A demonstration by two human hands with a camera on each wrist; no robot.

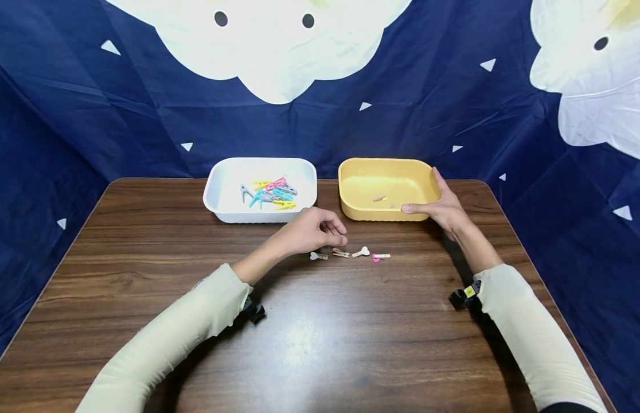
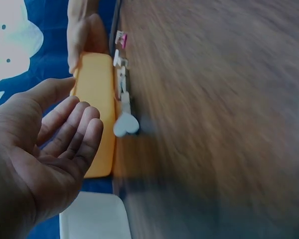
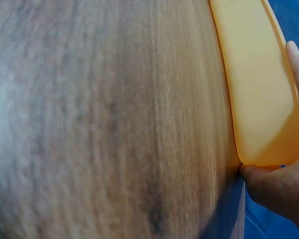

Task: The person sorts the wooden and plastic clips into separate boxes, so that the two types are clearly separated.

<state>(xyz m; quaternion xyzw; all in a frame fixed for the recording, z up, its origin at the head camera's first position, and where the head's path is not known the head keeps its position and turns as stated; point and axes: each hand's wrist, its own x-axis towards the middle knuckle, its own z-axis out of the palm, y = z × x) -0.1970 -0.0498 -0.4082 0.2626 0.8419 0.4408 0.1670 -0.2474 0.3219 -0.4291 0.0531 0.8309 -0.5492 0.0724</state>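
My left hand (image 1: 320, 229) hovers close above a row of small wooden clothespins, its fingers loosely bent with nothing between them. The row holds a grey-heart clothespin (image 1: 319, 256), a plain-looking clothespin (image 1: 340, 253), a white-heart clothespin (image 1: 361, 252) and a pink-trimmed clothespin (image 1: 381, 257). In the left wrist view, the grey heart (image 2: 126, 124) lies beyond the fingertips. My right hand (image 1: 444, 207) grips the right end of a yellow plastic bin (image 1: 387, 213), thumb at the front and fingers along the side. A small wooden clothespin (image 1: 379, 198) lies in that bin.
A white bin (image 1: 237, 217) with several coloured plastic clothespins (image 1: 273, 192) stands left of the yellow one, near the back edge of the wooden table (image 1: 299, 332). Behind the table hangs a dark blue cloth (image 1: 237, 123) with white cloud prints.
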